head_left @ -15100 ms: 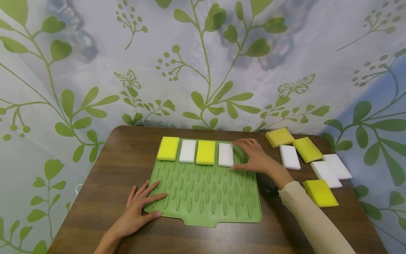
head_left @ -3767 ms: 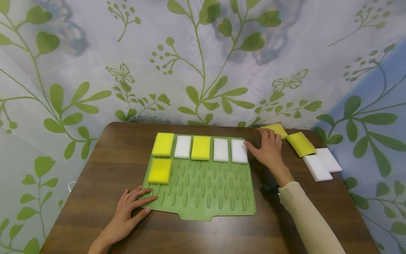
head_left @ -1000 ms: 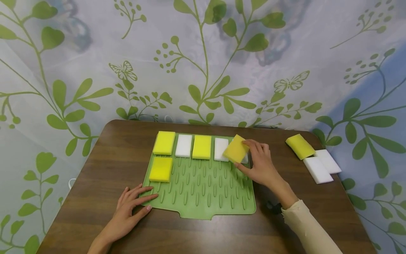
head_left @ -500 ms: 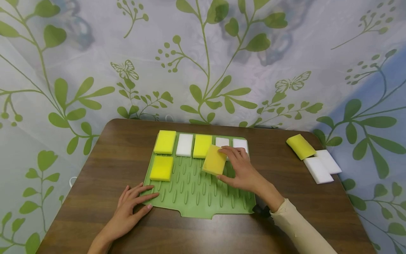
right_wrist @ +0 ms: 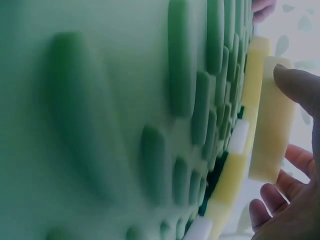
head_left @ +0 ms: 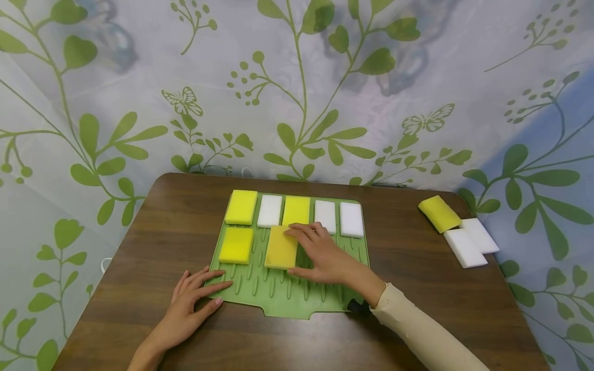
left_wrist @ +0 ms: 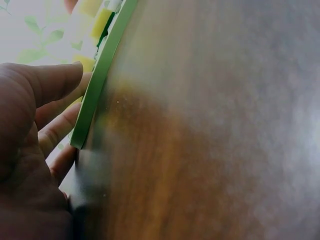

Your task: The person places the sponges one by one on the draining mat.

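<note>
My right hand [head_left: 325,255] grips a yellow sponge [head_left: 281,248] between thumb and fingertips over the ribbed green mat [head_left: 287,304]. In the right wrist view the held sponge [right_wrist: 272,120] is pinched by its edges and looks raised off the mat. To its left lies another yellow sponge [head_left: 236,246] in the front row. Behind it runs a row of alternating yellow and white sponges, ending with a white sponge [head_left: 351,219] on the right. My left hand [head_left: 190,309] rests at the mat's front left corner, its fingers stretched over the edge.
On the table's right side lie a yellow sponge [head_left: 439,214] and two overlapping white sponges [head_left: 465,248]. A leaf-patterned cloth [head_left: 297,103] hangs behind the wooden table [head_left: 297,342]. A black object [head_left: 358,307] shows under my right wrist.
My right hand has carried the yellow sponge from the back right leftward across the mat. Earlier, a white sponge joined the back row's right end and a yellow one the front row. Left hand stays.
</note>
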Motion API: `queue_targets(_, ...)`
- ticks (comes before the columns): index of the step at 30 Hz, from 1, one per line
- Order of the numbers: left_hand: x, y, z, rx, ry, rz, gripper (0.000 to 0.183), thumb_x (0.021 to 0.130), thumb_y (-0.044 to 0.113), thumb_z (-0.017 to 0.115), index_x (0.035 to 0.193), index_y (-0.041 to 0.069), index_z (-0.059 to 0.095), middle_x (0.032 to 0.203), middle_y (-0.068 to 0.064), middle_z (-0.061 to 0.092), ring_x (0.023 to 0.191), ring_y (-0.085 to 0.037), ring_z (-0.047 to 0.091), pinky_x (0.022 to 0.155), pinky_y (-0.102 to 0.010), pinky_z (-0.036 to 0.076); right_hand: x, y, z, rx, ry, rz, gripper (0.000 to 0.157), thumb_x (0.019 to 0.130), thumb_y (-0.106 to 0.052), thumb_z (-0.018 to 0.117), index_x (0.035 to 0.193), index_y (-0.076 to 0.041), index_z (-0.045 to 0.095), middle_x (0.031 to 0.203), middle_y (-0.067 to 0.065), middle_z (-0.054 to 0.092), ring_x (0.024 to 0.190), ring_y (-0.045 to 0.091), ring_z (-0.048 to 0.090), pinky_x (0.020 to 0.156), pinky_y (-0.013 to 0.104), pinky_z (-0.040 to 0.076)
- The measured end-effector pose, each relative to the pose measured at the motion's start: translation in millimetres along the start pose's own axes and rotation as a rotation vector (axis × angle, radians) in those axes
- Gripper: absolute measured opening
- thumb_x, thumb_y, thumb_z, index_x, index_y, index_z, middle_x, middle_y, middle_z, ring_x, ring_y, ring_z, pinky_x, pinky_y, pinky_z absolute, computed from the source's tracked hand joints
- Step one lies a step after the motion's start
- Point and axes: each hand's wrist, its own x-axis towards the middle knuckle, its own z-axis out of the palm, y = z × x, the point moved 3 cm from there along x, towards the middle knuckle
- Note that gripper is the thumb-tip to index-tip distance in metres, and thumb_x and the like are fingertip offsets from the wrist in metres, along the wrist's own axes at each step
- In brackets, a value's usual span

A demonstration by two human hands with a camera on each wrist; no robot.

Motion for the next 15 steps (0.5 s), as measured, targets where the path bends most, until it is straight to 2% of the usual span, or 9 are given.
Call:
queue_targets(8,0.3,-0.3,-0.1,-0.006,-0.003,-0.005,0.041,0.102,0.016,0.074,0.142,0.027,0.072,0.158,-0.008,0.057,0.159,-0.036,0.028,0.129,-0.072,-0.005,18.0,-3.8,15.5,-0.056,-0.071,-0.037,0.086,0.098,-0.065,0.07,0.165,-0.022,0.036,0.171,0.005,0.04,0.134,0.027,0.044,0.112,0.049,0.044)
queue_targets(15,0.2,0.2,0.2,0.0,0.0,-0.005,0.041,0.102,0.016,0.074,0.142,0.027,0.072,0.158,-0.006,0.057,0.158,-0.039,0.029,0.13,-0.07,-0.005,22.8,-3.7,23.5,-0.074,-0.107,-0.038,0.087,0.098,-0.067,0.068,0.165,-0.023,0.034,0.173,0.006,0.038,0.135,0.028,0.045,0.112,0.049,0.044)
